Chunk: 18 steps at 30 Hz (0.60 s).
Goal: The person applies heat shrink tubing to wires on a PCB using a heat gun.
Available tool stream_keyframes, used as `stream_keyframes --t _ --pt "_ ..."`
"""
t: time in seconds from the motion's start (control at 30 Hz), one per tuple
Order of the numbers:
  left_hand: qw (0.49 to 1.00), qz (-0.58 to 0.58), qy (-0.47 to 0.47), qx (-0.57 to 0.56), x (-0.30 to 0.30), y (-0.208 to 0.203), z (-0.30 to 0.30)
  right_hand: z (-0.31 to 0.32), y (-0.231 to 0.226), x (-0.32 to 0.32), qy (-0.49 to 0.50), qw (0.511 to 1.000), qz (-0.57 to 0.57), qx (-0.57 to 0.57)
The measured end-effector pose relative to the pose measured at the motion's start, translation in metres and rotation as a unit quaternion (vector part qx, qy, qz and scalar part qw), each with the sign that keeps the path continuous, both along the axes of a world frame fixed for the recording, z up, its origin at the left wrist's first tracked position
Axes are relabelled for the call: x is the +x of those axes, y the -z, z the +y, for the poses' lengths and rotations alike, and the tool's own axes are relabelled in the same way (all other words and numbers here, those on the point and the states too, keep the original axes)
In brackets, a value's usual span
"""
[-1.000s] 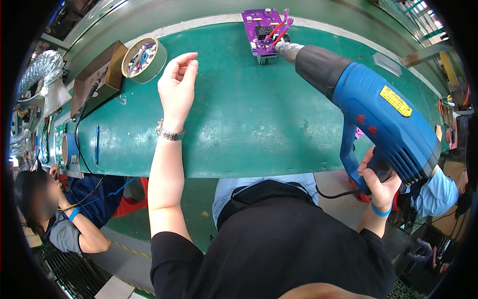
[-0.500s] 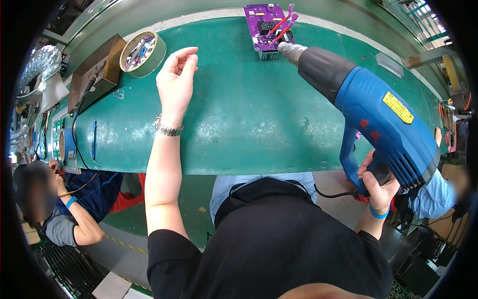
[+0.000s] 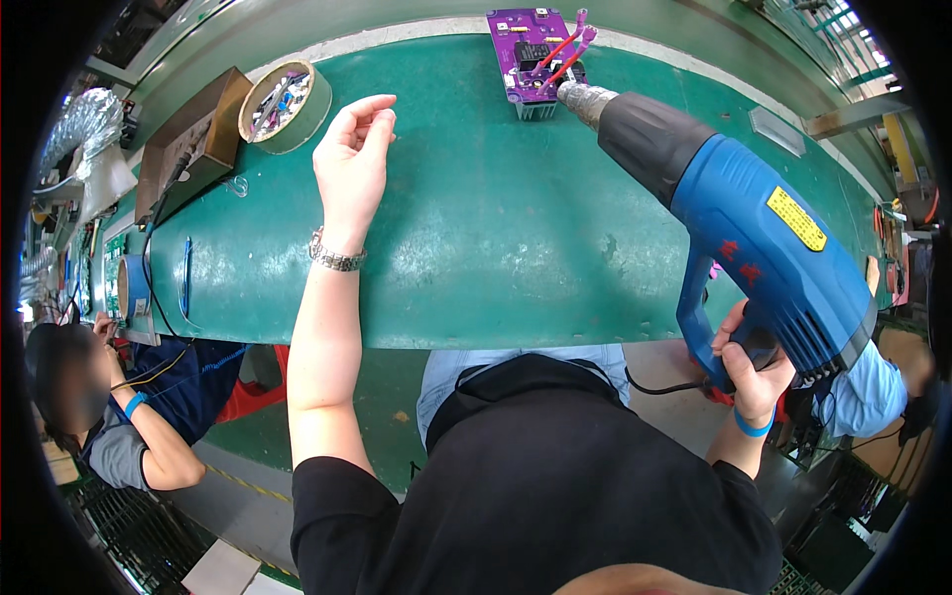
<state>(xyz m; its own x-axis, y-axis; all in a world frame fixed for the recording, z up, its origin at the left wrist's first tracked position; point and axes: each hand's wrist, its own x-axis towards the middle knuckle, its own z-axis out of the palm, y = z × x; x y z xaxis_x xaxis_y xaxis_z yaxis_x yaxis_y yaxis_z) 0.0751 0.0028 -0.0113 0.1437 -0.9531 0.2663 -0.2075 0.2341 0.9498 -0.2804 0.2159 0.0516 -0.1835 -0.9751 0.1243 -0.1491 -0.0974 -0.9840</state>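
The long green work table carries the scene. Above its right part hangs the large blue plastic heat gun with black front collar, pointing toward the far edge. There, on the table, stands the purple rectangular circuit board with black components. The person's left hand is over the table, fingers loosely curled, and nothing is seen in it. The right hand is closed around the gun's handle.

For good work, it seems best to hold the silvery metal nozzle a little apart from the board, to move it slowly around the two red wires, and to warm the small pinkish sleeves at their tips evenly, without heating the components too long. The left hand is better away from the hot air.

Whether the nozzle touches the board cannot be told, nor whether air is blowing. Some right fingers are hidden by the handle. Beneath the board, the grey finned metal block shows only partly.
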Motion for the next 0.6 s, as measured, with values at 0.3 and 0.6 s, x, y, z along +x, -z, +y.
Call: stream_keyframes --t 0.3,0.6 --pt "1.0 0.001 0.001 -0.006 -0.0003 0.0014 0.0003 -0.0058 -0.0045 0.0075 -0.006 0.999 0.044 -0.016" --pt "1.0 -0.001 -0.007 -0.009 -0.001 -0.0012 -0.0005 -0.0035 -0.0084 0.0031 -0.031 0.999 0.019 0.001"
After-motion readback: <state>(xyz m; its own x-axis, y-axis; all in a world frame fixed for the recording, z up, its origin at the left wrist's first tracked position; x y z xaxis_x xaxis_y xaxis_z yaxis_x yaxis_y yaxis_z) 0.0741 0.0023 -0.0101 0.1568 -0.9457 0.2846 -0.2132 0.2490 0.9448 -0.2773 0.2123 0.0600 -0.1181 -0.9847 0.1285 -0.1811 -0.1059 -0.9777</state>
